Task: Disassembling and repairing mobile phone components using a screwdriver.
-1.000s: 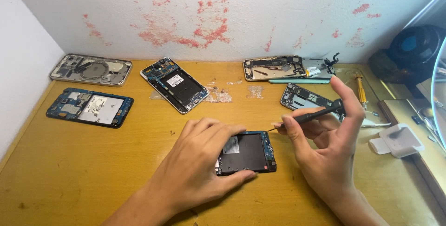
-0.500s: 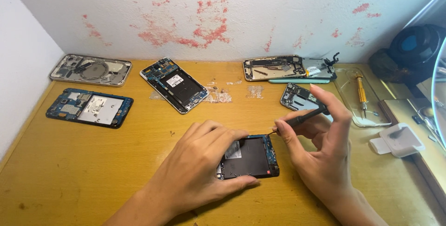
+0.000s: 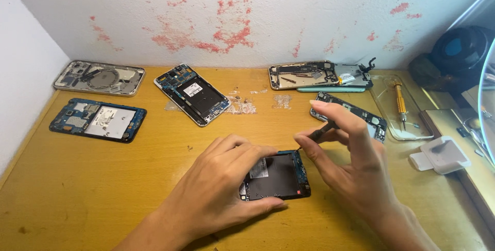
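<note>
Your left hand (image 3: 221, 189) lies flat over the opened phone (image 3: 276, 176) in the middle of the yellow table (image 3: 103, 179), with its fingers spread a little and pressing down on the phone's left part and near edge. That is good, so keep that hand heavy and quiet, and the phone should not slide. Your right hand (image 3: 350, 163) has its thumb and first fingers pinched tight on a thin dark tool (image 3: 322, 130), and the tip points down at the top right corner of the phone. I think you are working on a tiny part there, so go slow. Hold the tool low, close to its tip, so it does not wobble. Push softly; a hard push could make the tip slip and scratch the little parts inside. Rest the side of your right hand on the table if you can, because that makes your fingers steadier. Keep your left fingers away from the corner where the tip is, so you can see it well. Other opened phones lie around: a blue one (image 3: 98, 120) at the far left, a silver one (image 3: 99, 77) behind it, one tilted (image 3: 192, 93) near the wall, and another (image 3: 319, 74) farther right. A yellow screwdriver (image 3: 399, 101) lies in a clear tray (image 3: 407, 127) to your right, well apart from your hands.
</note>
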